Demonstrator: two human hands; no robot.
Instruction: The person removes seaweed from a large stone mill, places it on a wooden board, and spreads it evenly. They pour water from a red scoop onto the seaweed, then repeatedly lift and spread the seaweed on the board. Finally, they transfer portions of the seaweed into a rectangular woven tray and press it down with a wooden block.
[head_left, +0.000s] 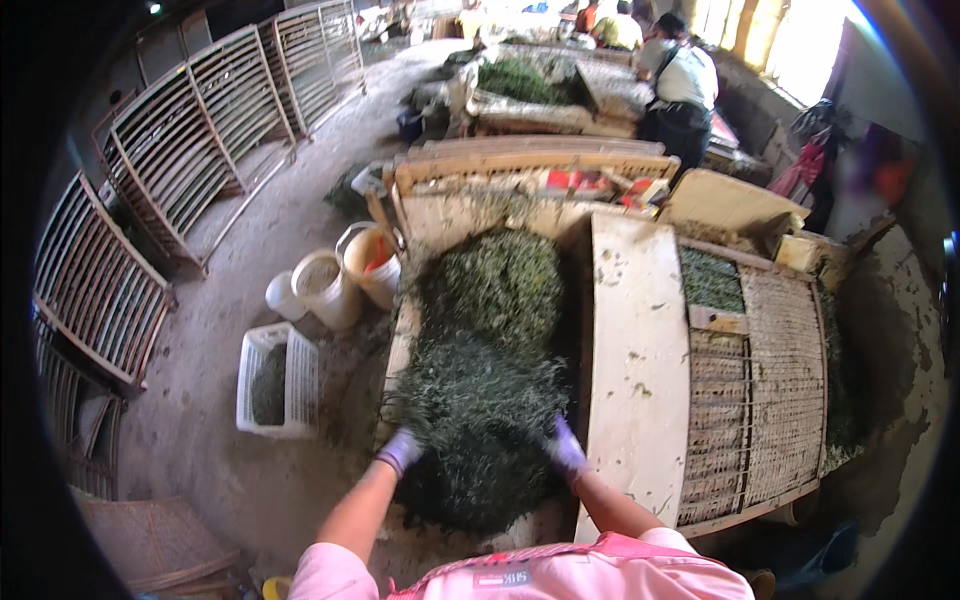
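Both my hands wear thin purple gloves. My left hand and my right hand grip the two sides of a loose, motion-blurred mass of dark green plant strands. The fingers are partly buried in the strands. Below and around it is a long pale trough with more dark strands near me. A lighter green heap fills its far end. Along the trough's right side runs a white board with scraps of green stuck to it.
Right of the board lies a woven slatted tray, beside a strip of packed green strands. On the floor at left are a white plastic crate and several buckets. Slatted racks line the left wall. A person works farther back.
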